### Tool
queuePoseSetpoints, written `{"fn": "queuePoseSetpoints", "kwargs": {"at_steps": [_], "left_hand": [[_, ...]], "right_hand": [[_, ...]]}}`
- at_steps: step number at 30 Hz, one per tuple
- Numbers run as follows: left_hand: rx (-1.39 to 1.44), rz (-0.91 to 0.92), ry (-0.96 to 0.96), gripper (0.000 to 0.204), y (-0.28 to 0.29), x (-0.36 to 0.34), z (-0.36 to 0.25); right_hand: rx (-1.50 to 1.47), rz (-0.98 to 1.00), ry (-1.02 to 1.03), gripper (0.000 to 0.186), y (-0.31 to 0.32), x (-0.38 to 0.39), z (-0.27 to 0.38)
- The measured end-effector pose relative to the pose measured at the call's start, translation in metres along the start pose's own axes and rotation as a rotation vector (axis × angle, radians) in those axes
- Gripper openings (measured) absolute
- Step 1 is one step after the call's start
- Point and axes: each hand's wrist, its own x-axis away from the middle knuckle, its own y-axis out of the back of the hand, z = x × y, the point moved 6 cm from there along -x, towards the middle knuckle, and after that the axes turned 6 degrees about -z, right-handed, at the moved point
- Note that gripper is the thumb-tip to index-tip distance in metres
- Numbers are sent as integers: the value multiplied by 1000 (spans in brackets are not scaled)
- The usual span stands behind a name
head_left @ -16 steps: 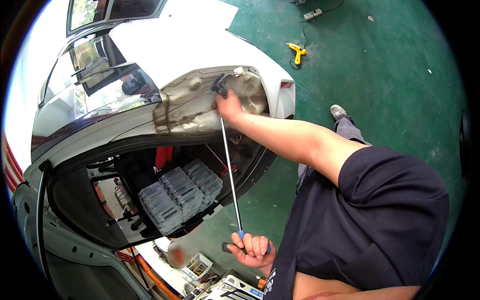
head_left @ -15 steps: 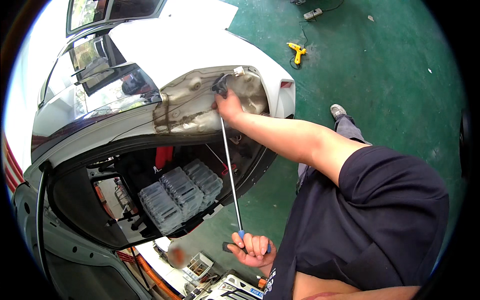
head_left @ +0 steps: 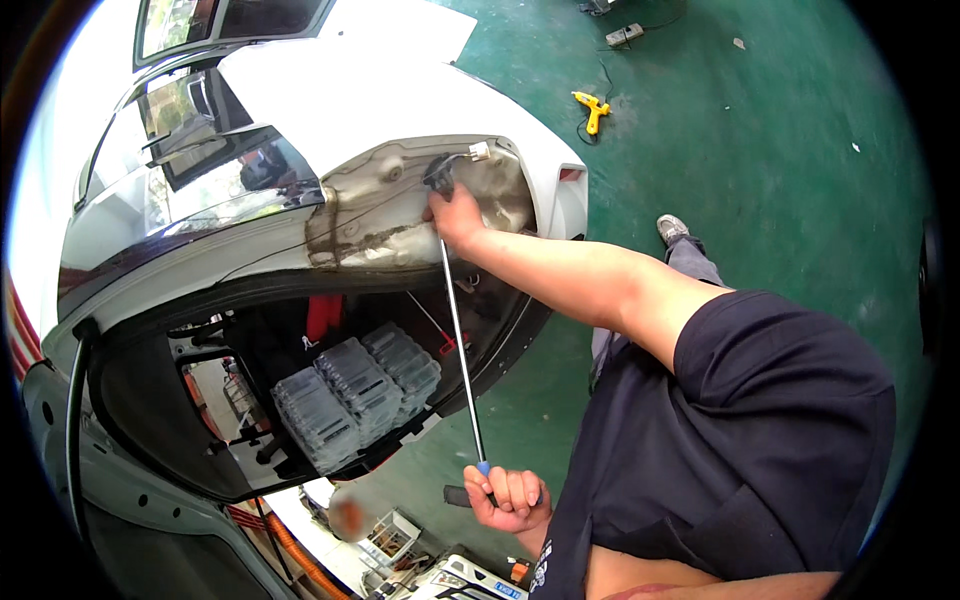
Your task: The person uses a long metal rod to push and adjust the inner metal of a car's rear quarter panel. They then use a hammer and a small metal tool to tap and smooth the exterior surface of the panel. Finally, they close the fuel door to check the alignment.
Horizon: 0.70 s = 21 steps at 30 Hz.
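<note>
A long shiny metal rod (head_left: pixel 460 345) slants between my two hands across the open rear of a white car. My left hand (head_left: pixel 512 500), low in view, is closed round the rod's handle; a blue collar (head_left: pixel 484 468) shows above the fingers and a black grip (head_left: pixel 457 496) sticks out beside them. Higher up, my right hand (head_left: pixel 457 217) is wrapped round the rod's upper part, at the bare recess (head_left: pixel 370 215) in the car's corner. Just beyond those fingers is a dark fitting (head_left: pixel 438 174), its kind unclear. A white connector (head_left: pixel 480 151) hangs beside it on a wire.
Clear plastic cases (head_left: pixel 355 385) are stacked in the boot, near a red item (head_left: pixel 322 317). A raised tailgate (head_left: pixel 150 490) borders the left. On the green floor lie a yellow glue gun (head_left: pixel 593 112) and a power strip (head_left: pixel 625 36). A shoe (head_left: pixel 671 228) shows below my right arm.
Both hands keep their grip on the rod. The dark fitting and the white connector by my right hand have shifted slightly. The whole view has moved a little.
</note>
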Motion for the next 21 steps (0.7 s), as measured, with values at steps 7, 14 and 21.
{"fn": "queuePoseSetpoints", "kwargs": {"at_steps": [7,14,21], "left_hand": [[56,-42,10,35,-18,7,-10],[-101,44,24,32,-13,1,-13],[68,-7,-8,34,-25,6,-9]], "right_hand": [[13,-43,-19,23,2,7,6],[49,-59,21,24,4,6,8],[-6,-41,-58,24,1,9,8]]}}
